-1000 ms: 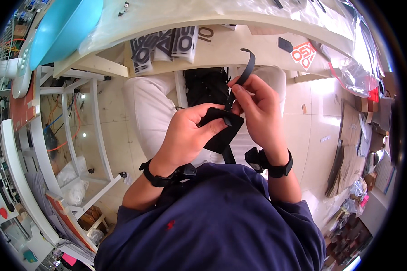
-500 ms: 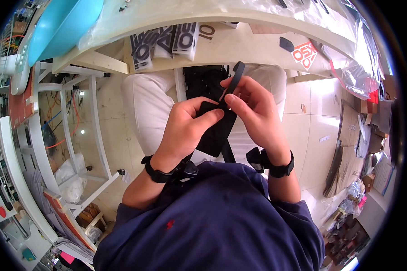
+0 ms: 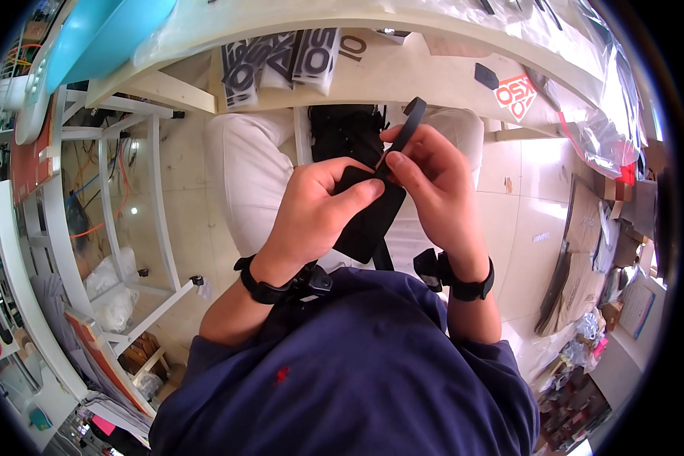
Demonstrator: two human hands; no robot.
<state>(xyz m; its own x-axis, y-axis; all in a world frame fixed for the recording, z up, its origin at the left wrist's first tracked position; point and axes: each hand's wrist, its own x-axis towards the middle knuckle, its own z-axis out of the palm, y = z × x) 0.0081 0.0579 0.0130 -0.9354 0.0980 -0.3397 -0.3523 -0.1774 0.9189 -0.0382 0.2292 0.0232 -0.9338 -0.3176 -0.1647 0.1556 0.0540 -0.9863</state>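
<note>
My left hand [image 3: 311, 209] is closed on a flat, black rectangular piece [image 3: 371, 224], its thumb pressed on the upper part. A narrow black strap [image 3: 412, 128] is pinched in the fingers of my right hand [image 3: 439, 182]; its free end curls upward, away from me. The strap's lower end meets the top of the black piece between the two hands, and my fingers partly hide whether it is attached. Beyond the hands, a heap of black items [image 3: 343, 138] lies in a light container between my knees. Both wrists wear black bands with small devices.
Ahead is a pale table with a lower shelf [image 3: 403, 80] holding printed plastic packets [image 3: 239, 80], a small black piece [image 3: 486, 76] and a red-and-white printed sheet [image 3: 515, 95]. A blue bin [image 3: 102, 42] and white metal frame [image 3: 159, 197] stand left; flattened cardboard [image 3: 574, 273] leans right.
The strap and my right hand have shifted slightly right, and the strap's curled end sits a little higher. My left hand keeps its hold on the black piece. The view has tilted slightly.
</note>
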